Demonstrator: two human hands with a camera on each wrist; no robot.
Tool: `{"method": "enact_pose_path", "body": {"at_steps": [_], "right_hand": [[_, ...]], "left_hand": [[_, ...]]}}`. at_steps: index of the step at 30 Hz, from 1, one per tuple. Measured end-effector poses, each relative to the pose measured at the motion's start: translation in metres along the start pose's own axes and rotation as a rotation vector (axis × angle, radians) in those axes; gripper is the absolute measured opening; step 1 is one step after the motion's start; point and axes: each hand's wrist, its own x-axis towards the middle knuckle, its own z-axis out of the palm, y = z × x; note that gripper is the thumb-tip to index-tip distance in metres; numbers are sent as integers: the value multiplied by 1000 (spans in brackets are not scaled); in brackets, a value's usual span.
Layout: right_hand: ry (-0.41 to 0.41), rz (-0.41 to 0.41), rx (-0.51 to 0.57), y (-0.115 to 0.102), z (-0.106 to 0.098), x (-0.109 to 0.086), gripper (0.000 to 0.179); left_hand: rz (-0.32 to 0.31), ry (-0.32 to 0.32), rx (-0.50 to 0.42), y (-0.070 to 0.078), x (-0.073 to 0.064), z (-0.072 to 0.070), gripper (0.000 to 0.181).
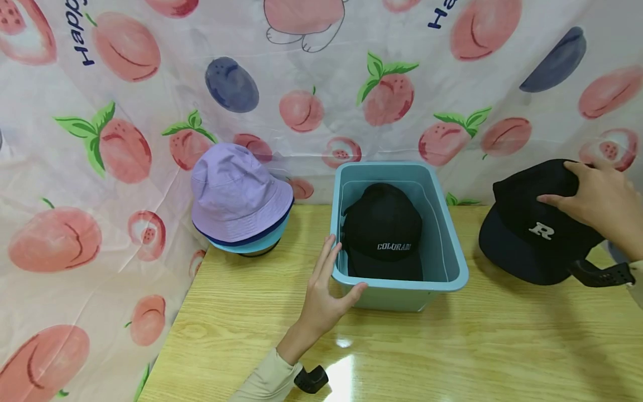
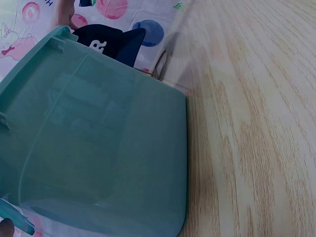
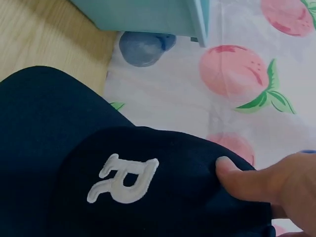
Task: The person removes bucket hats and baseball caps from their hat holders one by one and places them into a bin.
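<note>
On the right, my right hand (image 1: 603,195) grips the crown of a black baseball cap (image 1: 540,245) with a white letter R. The right wrist view shows the thumb (image 3: 247,182) pressed on the cap's crown beside the embroidered R. My left hand (image 1: 324,304) touches the near left corner of a blue-green plastic bin (image 1: 454,240), fingers straight along the rim and thumb spread over the front edge. Inside the bin lies another black cap (image 1: 384,223), lettered COLORADO, its brim toward me. In the left wrist view, the bin's outer wall (image 2: 108,138) fills much of the frame.
Left of the bin stands a stack of bucket hats, a lilac one (image 1: 236,190) on top with dark blue and light blue brims beneath. A fruit-print cloth (image 1: 311,72) hangs behind the wooden table (image 1: 241,335). A thin brown loop (image 2: 160,64) shows below the R cap.
</note>
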Motion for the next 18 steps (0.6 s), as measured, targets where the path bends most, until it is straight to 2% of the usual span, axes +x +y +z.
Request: {"method": "enact_pose_path", "body": {"at_steps": [3, 7, 13, 18], "right_hand": [[86, -67, -16, 0, 0, 1, 73], [177, -112, 0, 2, -1, 3, 57], [265, -109, 56, 3, -3, 7, 29], [286, -82, 90, 5, -6, 11, 32]], "left_hand": [[-1, 1, -1, 0, 1, -1, 79], [-1, 1, -1, -1, 1, -1, 79], [-10, -2, -5, 0, 1, -1, 78], [-13, 2, -2, -1, 1, 0, 78]]}}
